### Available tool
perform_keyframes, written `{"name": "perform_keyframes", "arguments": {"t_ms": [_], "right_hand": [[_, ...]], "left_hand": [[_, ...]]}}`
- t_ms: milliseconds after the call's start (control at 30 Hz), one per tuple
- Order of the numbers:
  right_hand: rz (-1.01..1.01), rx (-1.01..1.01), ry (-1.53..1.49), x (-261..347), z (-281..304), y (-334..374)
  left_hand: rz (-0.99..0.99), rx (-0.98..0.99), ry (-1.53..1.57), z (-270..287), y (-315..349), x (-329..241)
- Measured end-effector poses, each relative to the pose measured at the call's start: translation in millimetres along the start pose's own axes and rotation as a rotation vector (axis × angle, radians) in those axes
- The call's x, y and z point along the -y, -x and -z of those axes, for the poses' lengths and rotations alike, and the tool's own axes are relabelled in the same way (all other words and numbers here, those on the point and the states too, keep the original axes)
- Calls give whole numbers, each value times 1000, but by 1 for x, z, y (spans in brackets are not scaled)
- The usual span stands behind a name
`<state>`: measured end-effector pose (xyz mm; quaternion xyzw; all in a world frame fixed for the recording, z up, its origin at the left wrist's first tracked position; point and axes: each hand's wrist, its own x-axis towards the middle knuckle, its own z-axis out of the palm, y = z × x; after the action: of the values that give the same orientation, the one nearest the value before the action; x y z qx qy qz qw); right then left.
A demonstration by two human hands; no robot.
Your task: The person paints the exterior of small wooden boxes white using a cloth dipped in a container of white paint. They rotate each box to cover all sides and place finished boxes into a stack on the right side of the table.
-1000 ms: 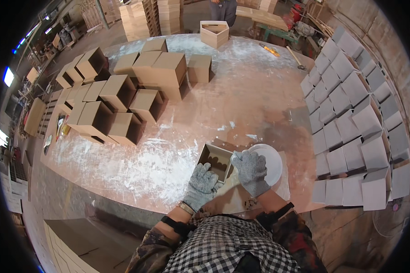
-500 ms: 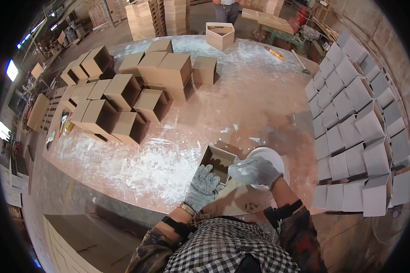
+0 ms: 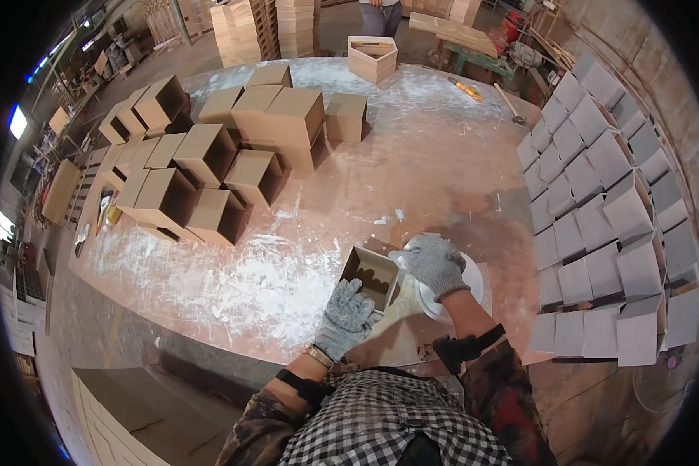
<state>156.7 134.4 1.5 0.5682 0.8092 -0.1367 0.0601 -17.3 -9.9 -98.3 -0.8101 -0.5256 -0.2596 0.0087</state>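
A small open brown box (image 3: 379,272) lies on the table in front of me, its open side toward me and a scalloped shadow inside. My left hand (image 3: 345,314), in a grey knit glove, grips its near left wall, fingers curled over the edge. Just off the box's right wall is my right hand (image 3: 433,262), gloved and closed, its fingers pinched together toward the box. Whatever it holds is hidden. Below that hand stands a round white tub (image 3: 474,283), partly covered by my glove and wrist.
Several brown boxes (image 3: 245,167) stand stacked at the left. Rows of pale grey boxes (image 3: 590,229) line the right side. A hammer (image 3: 509,105), a yellow tool (image 3: 466,90) and a pale wooden box (image 3: 373,60) are at the far edge, where a person (image 3: 380,15) stands.
My right hand has moved away from me, from the box's near right corner up along its right wall. My left hand and the box have stayed nearly still.
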Motion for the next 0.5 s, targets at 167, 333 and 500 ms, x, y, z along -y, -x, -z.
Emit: {"name": "perform_keyframes", "arguments": {"t_ms": [167, 333, 500], "right_hand": [[421, 291, 5, 5, -13, 23], [344, 108, 95, -7, -30, 12], [-159, -129, -89, -1, -13, 0]], "left_hand": [[8, -16, -2, -3, 3, 2], [-12, -18, -20, -1, 0, -1], [21, -13, 1, -2, 4, 0]]}}
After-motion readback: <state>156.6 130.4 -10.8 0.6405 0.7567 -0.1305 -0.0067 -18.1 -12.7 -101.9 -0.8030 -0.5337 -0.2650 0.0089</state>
